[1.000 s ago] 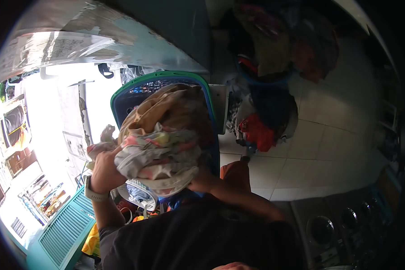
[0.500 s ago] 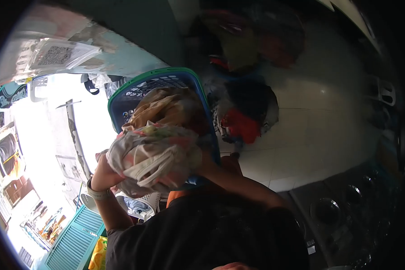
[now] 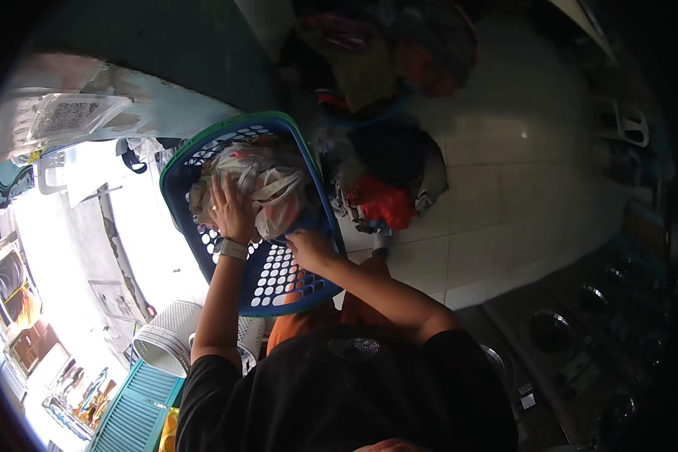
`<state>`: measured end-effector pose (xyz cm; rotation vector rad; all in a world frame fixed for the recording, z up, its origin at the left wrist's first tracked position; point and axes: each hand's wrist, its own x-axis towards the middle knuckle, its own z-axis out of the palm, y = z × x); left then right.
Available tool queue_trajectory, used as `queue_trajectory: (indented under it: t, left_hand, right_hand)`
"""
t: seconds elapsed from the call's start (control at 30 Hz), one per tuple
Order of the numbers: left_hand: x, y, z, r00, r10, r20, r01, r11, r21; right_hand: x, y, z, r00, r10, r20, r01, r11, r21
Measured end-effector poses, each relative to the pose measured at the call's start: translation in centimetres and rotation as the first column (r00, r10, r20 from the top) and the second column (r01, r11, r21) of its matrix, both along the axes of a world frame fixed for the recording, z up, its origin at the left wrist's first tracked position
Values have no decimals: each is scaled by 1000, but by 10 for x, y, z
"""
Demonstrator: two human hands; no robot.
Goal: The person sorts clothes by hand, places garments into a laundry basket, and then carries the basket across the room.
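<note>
A blue laundry basket with a green rim (image 3: 175, 154) is in front of me, tilted in the view, with holes in its walls. A pale, crumpled bundle of cloth (image 3: 275, 192) with pinkish patches lies in its far half. My left hand (image 3: 233, 211), with a pale watch at the wrist, presses on the left part of this bundle, fingers stretched out. At the bundle's near right side, my right hand (image 3: 310, 247) has its fingers curled closed beside something dark blue. What it grips is hidden.
Piles of clothes lie on the tiled floor, one with a red garment (image 3: 384, 202), another farther off (image 3: 361, 68). White perforated baskets (image 3: 166, 339) and a teal slatted piece (image 3: 137, 407) are at the lower left. Front-loading machines (image 3: 546, 331) line the right.
The bundle, held above the basket earlier, now lies inside it. My left hand has moved forward onto it with spread fingers. The right hand now shows near the basket's middle.
</note>
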<state>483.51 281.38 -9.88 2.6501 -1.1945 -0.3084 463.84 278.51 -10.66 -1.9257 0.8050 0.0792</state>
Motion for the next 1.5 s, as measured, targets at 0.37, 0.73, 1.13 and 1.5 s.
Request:
queue_trajectory:
  t: [0.37, 0.73, 1.13, 1.5]
  left_hand:
    - [-25, -40, -162, 927, -374, -30, 370, 897, 243]
    - [-73, 94, -138, 601, 465, -650, -607, 795, 7]
    - [-35, 94, -44, 873, 348, -340, -354, 934, 46]
    - [-40, 110, 92, 919, 81, -385, -55, 995, 78]
  right_hand:
    - [-53, -19, 58, 959, -199, 201, 260, 901, -348]
    - [-65, 2, 12, 886, -463, 31, 462, 875, -146]
    - [-64, 15, 11, 866, -499, -40, 491, 862, -128]
    - [-62, 17, 8, 876, -481, 21, 480, 868, -129]
